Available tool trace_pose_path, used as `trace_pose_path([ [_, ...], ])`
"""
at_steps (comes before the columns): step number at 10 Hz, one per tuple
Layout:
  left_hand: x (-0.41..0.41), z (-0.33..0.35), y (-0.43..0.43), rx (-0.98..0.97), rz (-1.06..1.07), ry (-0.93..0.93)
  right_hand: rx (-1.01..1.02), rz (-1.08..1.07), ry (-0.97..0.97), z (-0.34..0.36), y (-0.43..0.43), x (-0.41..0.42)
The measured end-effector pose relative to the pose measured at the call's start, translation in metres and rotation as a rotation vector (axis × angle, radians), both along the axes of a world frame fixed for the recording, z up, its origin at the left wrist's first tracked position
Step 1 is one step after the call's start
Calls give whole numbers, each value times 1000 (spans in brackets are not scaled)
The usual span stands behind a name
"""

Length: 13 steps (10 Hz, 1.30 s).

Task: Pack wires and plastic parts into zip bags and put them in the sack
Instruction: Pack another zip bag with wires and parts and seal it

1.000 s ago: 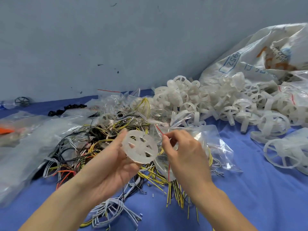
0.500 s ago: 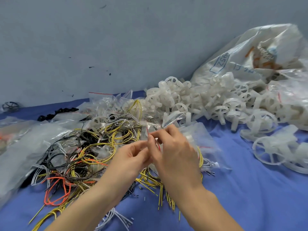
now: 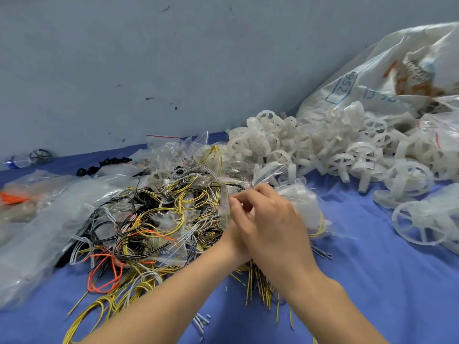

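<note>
Blue tabletop (image 3: 372, 281), grey wall behind. White printed sack (image 3: 387, 78) slumped at far right, well apart from the hands. Heap of white plastic parts (image 3: 310, 145) (spoked wheels) spread from the sack's foot toward centre. Tangle of wires (image 3: 149, 219) left of centre: yellow, black, grey, orange, with loose clear bags (image 3: 162, 142) mixed in.

Zip bag (image 3: 303, 204) in work at centre, just beyond the hands and touching the wire tangle, yellow wire showing through its lower edge. Right hand (image 3: 275, 227) at the bag's mouth, fingers curled, grip pinching the film. Left hand (image 3: 234, 232) tucked behind the right, mostly hidden — grip not readable.

Change from a second ago: white disc part then held up on the left fingers, now out of view; both hands drawn together at the bag's mouth. Likely meaning — disc inside, seal being pressed, sack next.

Writing: "952" in a blue frame on the sack; remaining blue and orange print illegible.
</note>
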<state>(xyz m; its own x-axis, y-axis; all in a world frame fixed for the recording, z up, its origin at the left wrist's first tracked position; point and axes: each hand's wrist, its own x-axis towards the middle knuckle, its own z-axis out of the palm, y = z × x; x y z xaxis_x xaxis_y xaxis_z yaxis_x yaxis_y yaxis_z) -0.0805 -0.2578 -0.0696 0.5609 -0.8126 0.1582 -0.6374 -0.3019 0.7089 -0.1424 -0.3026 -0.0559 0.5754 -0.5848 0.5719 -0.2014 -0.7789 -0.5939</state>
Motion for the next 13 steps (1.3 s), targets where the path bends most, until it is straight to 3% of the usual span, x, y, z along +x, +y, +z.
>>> trace_pose_path([
  [1,8,13,3,28,-97,-139,33,-13,-4,2,-3,-1],
  [2,19,23,25,37,-157,-29,27,-24,-18,2,0,-2],
  [3,49,23,79,-23,-22,24,-2,-17,62,-2,2,-1],
  [5,119,6,188,-219,555,177,-106,32,348,-24,16,7],
  [7,140,-8,205,-231,673,-4,-252,-129,450,-27,28,9],
  [8,139,-15,194,-112,615,-239,-303,-220,338,-21,25,12],
  [9,146,-13,179,-103,541,-354,-392,-199,218,-23,26,15],
  [11,182,0,131,55,472,-377,-502,-9,239,-45,38,23],
  [13,225,0,92,678,347,-521,-456,-52,242,-43,26,21],
])
